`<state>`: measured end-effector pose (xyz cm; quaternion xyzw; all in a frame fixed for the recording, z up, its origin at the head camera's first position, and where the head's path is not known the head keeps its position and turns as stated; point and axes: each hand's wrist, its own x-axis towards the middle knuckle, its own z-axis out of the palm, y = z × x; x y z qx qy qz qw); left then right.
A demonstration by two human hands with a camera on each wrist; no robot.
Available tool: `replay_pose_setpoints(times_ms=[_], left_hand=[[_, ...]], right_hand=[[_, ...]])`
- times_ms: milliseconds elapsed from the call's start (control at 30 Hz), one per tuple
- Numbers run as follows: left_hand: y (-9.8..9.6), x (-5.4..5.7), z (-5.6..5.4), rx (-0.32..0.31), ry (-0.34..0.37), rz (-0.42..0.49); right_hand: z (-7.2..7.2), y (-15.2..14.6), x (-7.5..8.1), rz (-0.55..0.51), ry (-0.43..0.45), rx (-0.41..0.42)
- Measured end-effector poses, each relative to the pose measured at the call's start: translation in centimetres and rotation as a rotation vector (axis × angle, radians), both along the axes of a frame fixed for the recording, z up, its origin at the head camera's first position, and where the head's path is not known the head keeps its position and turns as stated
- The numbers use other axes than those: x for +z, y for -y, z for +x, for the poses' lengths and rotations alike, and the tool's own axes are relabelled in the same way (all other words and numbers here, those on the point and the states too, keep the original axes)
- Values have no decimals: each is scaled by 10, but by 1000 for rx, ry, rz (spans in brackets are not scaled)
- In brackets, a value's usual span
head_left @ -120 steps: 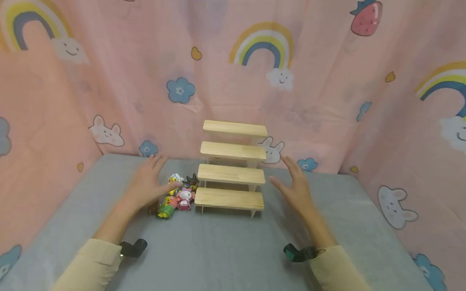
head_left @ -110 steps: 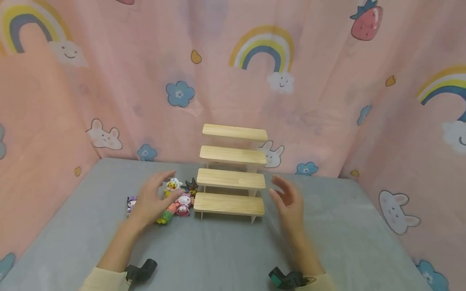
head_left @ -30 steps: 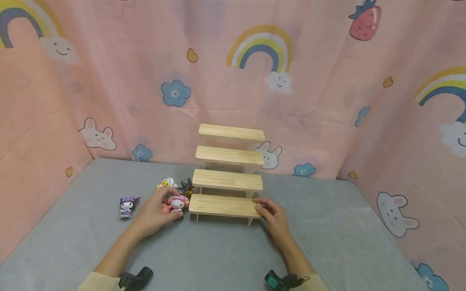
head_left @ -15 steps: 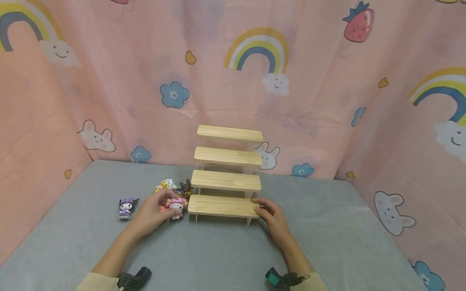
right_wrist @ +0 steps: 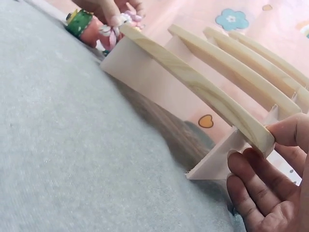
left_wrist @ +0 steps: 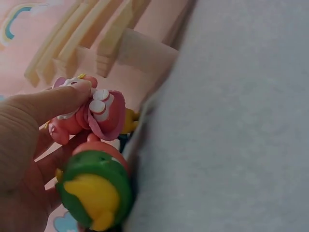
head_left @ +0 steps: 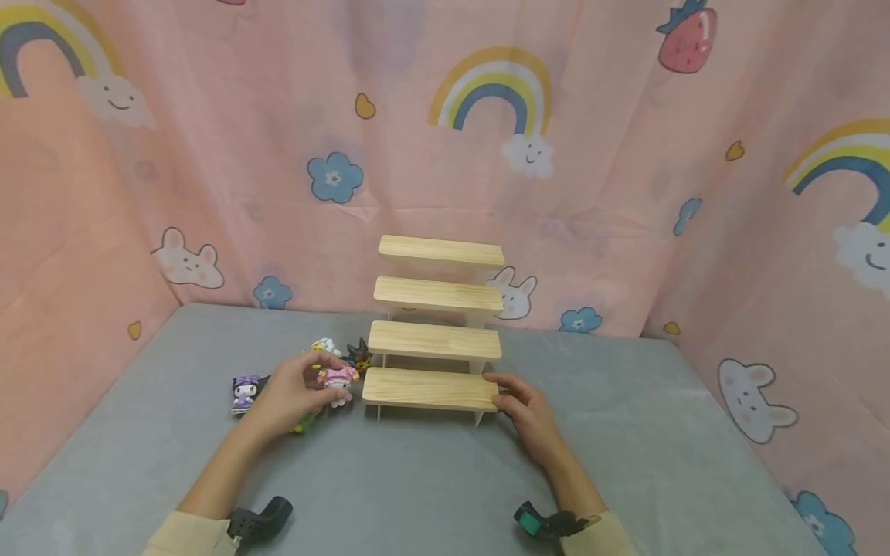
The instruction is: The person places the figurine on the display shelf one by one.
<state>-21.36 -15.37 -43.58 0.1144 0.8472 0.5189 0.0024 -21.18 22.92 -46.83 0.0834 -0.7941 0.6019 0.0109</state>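
Note:
My left hand [head_left: 288, 392] pinches a small pink-and-white figurine [head_left: 338, 380] between thumb and fingers, just left of a four-tier wooden display stand [head_left: 431, 388]. In the left wrist view the figurine's pink skirt [left_wrist: 116, 116] and white feet face the camera, and a green-and-yellow figurine [left_wrist: 96, 188] lies close below it. My right hand [head_left: 531, 417] grips the right end of the stand's lowest board; in the right wrist view its fingers [right_wrist: 256, 186] curl beneath that board [right_wrist: 193, 82].
A purple-and-black figurine [head_left: 244, 394] stands left of my left hand, partly covered by it. Behind the hand are a white-and-yellow figurine [head_left: 324, 347] and a dark-eared one [head_left: 358, 354]. Grey cloth [head_left: 417, 486] covers the table; a pink printed curtain [head_left: 598, 255] hangs behind.
Both hands came inward from apart; the right took hold of the lowest board's end. The left took the pink figurine from the group and has just raised it slightly, uncovering the green one.

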Motion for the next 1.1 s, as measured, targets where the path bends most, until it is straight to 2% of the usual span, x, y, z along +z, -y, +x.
replay_pose_setpoints(times_ms=[100, 333, 467, 567, 733, 1100], left_hand=[[1, 7, 3, 27, 8, -36], [3, 21, 11, 106, -102, -99], [-3, 28, 13, 95, -99, -64], [-11, 32, 11, 76, -132, -41], [-27, 31, 8, 50, -227, -27], [-63, 27, 8, 22, -258, 24]], right_hand=[[1, 0, 0, -1, 3, 4], [2, 1, -1, 7, 9, -17], [1, 2, 0, 4, 6, -8], [0, 1, 1, -11, 3, -15], [-2, 0, 3, -10, -14, -33], [-1, 3, 4, 2, -22, -41]])
